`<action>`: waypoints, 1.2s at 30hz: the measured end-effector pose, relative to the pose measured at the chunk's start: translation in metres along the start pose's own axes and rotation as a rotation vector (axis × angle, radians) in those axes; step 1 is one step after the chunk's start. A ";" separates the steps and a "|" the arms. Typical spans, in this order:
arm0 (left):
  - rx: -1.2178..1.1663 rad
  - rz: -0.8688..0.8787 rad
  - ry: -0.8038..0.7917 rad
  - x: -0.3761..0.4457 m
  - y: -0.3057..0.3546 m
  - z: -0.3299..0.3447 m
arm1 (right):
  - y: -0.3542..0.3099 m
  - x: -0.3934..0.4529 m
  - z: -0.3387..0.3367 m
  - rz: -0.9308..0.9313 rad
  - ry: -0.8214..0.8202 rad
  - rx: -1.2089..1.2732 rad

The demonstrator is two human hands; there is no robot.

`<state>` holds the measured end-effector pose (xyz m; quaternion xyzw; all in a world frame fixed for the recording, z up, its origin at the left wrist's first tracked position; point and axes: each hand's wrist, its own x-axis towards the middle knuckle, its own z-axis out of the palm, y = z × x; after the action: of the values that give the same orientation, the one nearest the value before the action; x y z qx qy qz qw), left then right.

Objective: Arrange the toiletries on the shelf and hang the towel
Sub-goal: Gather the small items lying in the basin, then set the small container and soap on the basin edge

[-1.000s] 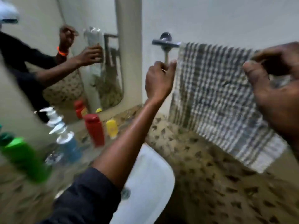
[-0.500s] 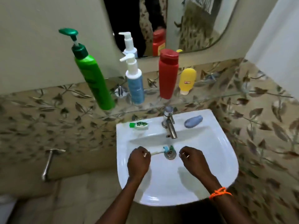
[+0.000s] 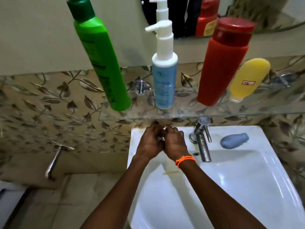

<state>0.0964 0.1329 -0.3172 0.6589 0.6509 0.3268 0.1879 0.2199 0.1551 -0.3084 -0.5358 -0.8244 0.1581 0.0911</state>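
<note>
On the glass shelf (image 3: 206, 115) stand a green pump bottle (image 3: 102, 63), a blue pump bottle (image 3: 165, 86), a red bottle (image 3: 222, 66) and a small yellow bottle (image 3: 247, 80). My left hand (image 3: 150, 142) and my right hand (image 3: 175, 144), which has an orange wristband, are pressed together at the back left rim of the white sink (image 3: 272, 162). They are closed on a small white thing, seemingly the toothpaste tube, which they almost hide. A pale stick like a toothbrush handle (image 3: 170, 172) lies in the basin under my right wrist. No towel is in view.
A chrome tap (image 3: 202, 139) stands just right of my hands. A blue-grey oval item (image 3: 234, 140) lies on the sink's back right rim. A mirror (image 3: 181, 14) hangs above the shelf. A metal wall tap (image 3: 54, 161) sticks out low on the left.
My view left the towel on its rail and dropped to the sink. My hands moved from the toothbrush in the basin up to the back left rim and closed together.
</note>
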 end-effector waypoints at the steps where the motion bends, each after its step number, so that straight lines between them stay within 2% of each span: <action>1: 0.007 0.003 -0.016 -0.007 -0.003 0.002 | 0.006 -0.006 0.001 -0.036 0.014 0.023; 4: -0.039 -0.026 -0.062 -0.020 -0.007 0.005 | 0.022 -0.019 -0.006 -0.120 0.118 0.216; 7: -0.208 -0.136 0.028 -0.020 0.000 0.007 | 0.021 -0.014 -0.017 -0.071 0.273 0.351; 10: -0.286 -0.225 0.161 -0.019 0.002 0.010 | 0.011 -0.010 -0.023 -0.079 0.243 0.415; 15: -0.266 -0.272 0.224 -0.012 -0.003 0.014 | -0.004 -0.020 -0.046 -0.001 0.202 0.500; 17: -0.280 -0.259 0.237 -0.010 -0.009 0.018 | 0.002 -0.046 -0.058 -0.007 0.335 0.553; 19: -0.278 -0.282 0.245 -0.009 -0.013 0.022 | 0.028 -0.085 -0.074 0.051 0.560 0.580; 21: -0.248 -0.307 0.258 -0.007 -0.014 0.024 | 0.074 -0.116 -0.093 0.231 0.741 0.549; 22: -0.243 -0.316 0.259 -0.006 -0.013 0.024 | 0.101 -0.123 -0.101 0.327 0.769 0.501; 23: -0.245 -0.325 0.263 -0.006 -0.012 0.024 | 0.128 -0.125 -0.107 0.395 0.720 0.415; 24: -0.253 -0.332 0.270 -0.006 -0.011 0.024 | 0.152 -0.123 -0.108 0.418 0.600 0.303; 27: -0.250 -0.343 0.282 -0.011 -0.005 0.023 | 0.189 -0.104 -0.098 0.296 0.100 -0.020; 28: -0.248 -0.351 0.288 -0.013 -0.004 0.023 | 0.194 -0.099 -0.091 0.247 0.019 -0.112; 30: -0.260 -0.371 0.310 -0.018 -0.003 0.023 | 0.201 -0.093 -0.078 0.174 0.036 -0.177; 34: -0.291 -0.410 0.299 -0.016 -0.008 0.024 | 0.204 -0.090 -0.072 0.081 0.223 -0.152; 36: -0.307 -0.415 0.297 -0.015 -0.010 0.024 | 0.206 -0.092 -0.075 0.054 0.313 -0.057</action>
<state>0.1065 0.1237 -0.3440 0.4205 0.7352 0.4688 0.2508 0.4572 0.1608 -0.3106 -0.5780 -0.7897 0.0518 0.1990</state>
